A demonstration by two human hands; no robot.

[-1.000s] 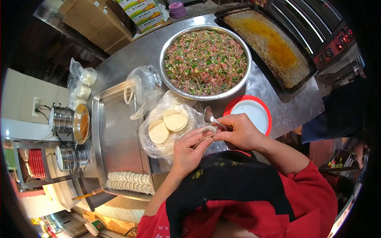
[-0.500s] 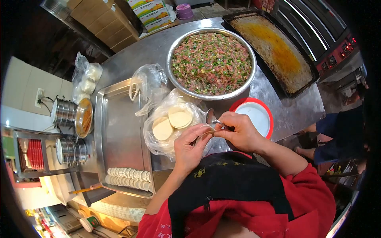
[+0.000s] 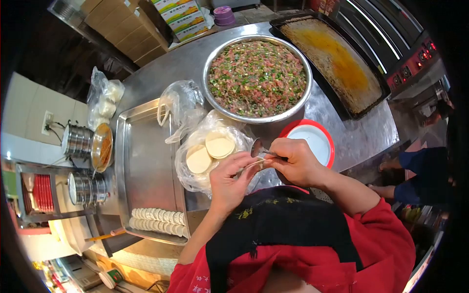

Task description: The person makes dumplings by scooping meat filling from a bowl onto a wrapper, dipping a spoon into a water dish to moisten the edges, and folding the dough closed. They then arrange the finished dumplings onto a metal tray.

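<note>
My left hand [image 3: 228,181] is closed around a folded dumpling [image 3: 257,162], mostly hidden by the fingers. Thumb and fingers of my right hand [image 3: 299,162] pinch the dumpling's edge, while the same hand grips a metal spoon [image 3: 257,147], its bowl pointing left. Just beyond my left hand, two stacks of round dumpling wrappers [image 3: 220,145] sit on a clear plastic bag [image 3: 183,173]. Behind both hands stands a wide metal basin [image 3: 206,83] heaped with minced meat and chopped greens [image 3: 258,78]. A red-rimmed bowl [image 3: 331,146] of whitish contents is beside my right hand.
Left on the steel table is a metal tray [image 3: 146,161] with two rows of pleated dumplings [image 3: 159,216] at its near end. A dark baking pan [image 3: 315,71] lies at the far right. Plastic bags [image 3: 183,102] lie beyond the tray. Another person's legs [image 3: 408,176] show at right.
My hands stay together at the dumpling, with the fingers shifting slightly along its edge. The spoon stays in my right hand. The whole view has shifted a little.
</note>
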